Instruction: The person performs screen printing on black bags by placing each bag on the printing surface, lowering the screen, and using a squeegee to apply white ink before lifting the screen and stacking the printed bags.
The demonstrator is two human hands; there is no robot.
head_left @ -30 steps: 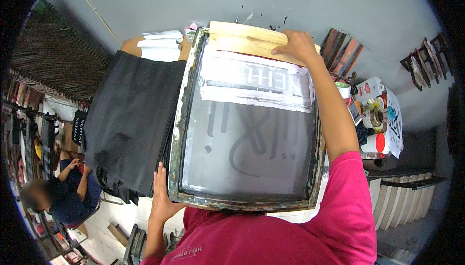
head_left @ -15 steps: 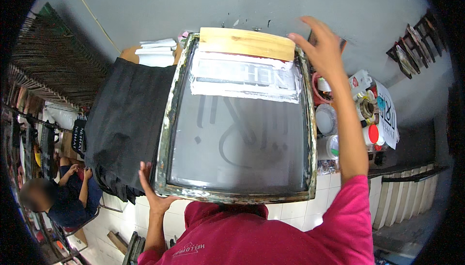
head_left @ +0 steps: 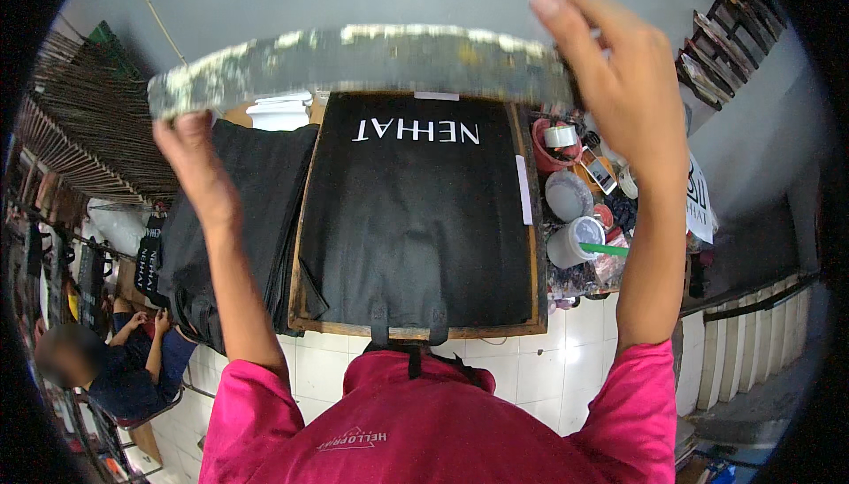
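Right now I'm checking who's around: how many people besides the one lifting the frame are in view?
1. A seated person in dark clothes is at the lower left, beside the hanging black garments. Others may be hidden outside the view.

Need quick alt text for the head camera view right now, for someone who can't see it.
A person in a pink shirt holds a paint-spattered screen-printing frame raised edge-on, left hand at its left end, right hand at its right end. Below lies a black tote bag with white lettering on a wooden board; black bags are stacked left, ink tubs right.
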